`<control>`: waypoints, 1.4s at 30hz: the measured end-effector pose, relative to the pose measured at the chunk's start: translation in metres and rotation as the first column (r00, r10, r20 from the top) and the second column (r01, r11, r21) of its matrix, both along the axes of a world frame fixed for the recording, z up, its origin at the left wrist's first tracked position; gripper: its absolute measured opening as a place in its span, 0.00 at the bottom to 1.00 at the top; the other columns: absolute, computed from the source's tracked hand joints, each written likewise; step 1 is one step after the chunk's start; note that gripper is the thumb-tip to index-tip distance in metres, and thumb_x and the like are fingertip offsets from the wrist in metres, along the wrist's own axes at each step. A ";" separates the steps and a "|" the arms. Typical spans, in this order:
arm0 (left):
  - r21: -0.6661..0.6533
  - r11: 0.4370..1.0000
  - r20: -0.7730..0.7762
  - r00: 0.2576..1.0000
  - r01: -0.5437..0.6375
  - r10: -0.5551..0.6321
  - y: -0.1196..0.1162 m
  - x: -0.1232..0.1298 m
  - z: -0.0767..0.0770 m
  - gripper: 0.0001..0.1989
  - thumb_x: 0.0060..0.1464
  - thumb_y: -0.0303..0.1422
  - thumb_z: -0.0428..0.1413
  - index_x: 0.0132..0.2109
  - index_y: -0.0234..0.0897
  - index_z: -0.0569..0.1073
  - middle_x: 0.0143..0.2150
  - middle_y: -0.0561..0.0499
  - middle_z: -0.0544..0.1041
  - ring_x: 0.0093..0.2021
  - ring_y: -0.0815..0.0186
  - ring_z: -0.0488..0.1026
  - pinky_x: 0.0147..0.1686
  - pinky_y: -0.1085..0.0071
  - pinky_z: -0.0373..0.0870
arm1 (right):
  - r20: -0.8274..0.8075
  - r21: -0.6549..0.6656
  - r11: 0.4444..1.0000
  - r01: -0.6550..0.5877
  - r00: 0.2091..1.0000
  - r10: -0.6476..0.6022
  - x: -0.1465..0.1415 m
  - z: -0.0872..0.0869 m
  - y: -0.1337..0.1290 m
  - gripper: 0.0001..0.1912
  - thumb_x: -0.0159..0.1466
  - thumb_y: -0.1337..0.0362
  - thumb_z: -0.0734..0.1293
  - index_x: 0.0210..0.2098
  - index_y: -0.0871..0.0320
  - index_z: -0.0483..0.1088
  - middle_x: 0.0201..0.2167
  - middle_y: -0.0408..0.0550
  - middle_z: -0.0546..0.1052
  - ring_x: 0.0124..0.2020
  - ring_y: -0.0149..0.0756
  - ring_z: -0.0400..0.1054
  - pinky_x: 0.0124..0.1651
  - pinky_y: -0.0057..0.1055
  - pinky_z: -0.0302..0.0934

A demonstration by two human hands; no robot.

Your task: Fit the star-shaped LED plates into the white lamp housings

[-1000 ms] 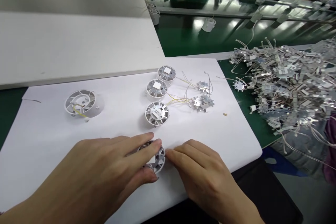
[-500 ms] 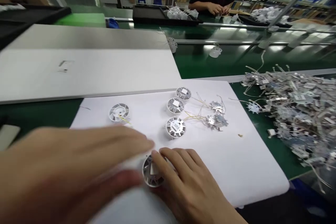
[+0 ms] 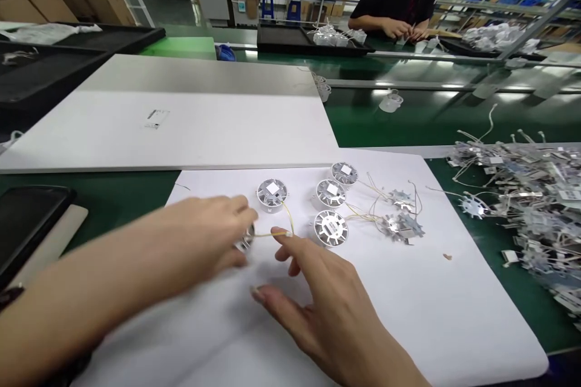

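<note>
My left hand [image 3: 213,233] curls around a small round white housing [image 3: 247,240] with silvery metal inside; the fingers hide most of it. A thin yellow wire [image 3: 267,234] runs from it to the right. My right hand [image 3: 327,296] has thumb and index finger apart, the index tip at the wire's end; it appears to hold nothing. Just beyond both hands stands another round housing [image 3: 271,193] with a metal star plate and white square on top, its yellow wire hanging toward my right fingertip. Several similar housings [image 3: 331,228] stand to the right.
Wired star-shaped metal plates [image 3: 399,227] lie on the white sheet [image 3: 454,320]. A large pile of plates [image 3: 535,193] is at right. A white board [image 3: 227,127] lies behind, a black device [image 3: 31,224] at left. Across the bench, a person's hands [image 3: 403,30] work on small parts.
A housing with a white square, formerly under my right hand, now stands farther back. My left hand has moved onto the housing without a square. My right hand has opened.
</note>
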State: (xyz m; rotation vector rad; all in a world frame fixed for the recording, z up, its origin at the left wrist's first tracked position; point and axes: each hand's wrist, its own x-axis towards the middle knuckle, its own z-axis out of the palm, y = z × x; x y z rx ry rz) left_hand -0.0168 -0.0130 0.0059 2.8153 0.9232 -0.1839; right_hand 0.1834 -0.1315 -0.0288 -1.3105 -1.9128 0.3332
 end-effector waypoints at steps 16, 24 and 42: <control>0.015 0.984 0.290 0.941 0.180 -0.176 -0.078 0.048 -0.032 0.17 0.73 0.49 0.59 0.51 0.40 0.79 0.41 0.47 0.82 0.43 0.56 0.81 0.46 0.63 0.79 | -0.459 -0.619 0.786 -0.012 0.817 -0.349 0.035 0.002 -0.053 0.09 0.67 0.65 0.70 0.30 0.56 0.79 0.26 0.39 0.80 0.27 0.29 0.72 0.31 0.20 0.65; 0.129 0.970 0.366 0.899 0.205 -0.239 -0.085 0.051 -0.035 0.18 0.69 0.47 0.65 0.52 0.35 0.80 0.41 0.48 0.84 0.40 0.55 0.82 0.49 0.55 0.81 | -0.492 -0.716 0.693 -0.084 0.765 -0.415 0.032 0.004 -0.048 0.10 0.66 0.61 0.69 0.29 0.58 0.72 0.22 0.39 0.70 0.23 0.29 0.60 0.27 0.23 0.57; 0.205 0.964 0.502 0.828 0.166 -0.249 -0.100 0.040 -0.072 0.18 0.75 0.38 0.52 0.67 0.51 0.73 0.56 0.50 0.86 0.45 0.49 0.87 0.40 0.58 0.88 | -0.066 -0.343 0.832 0.436 0.872 -0.484 0.092 0.000 -0.048 0.10 0.72 0.63 0.66 0.37 0.57 0.78 0.27 0.42 0.78 0.28 0.35 0.70 0.32 0.30 0.62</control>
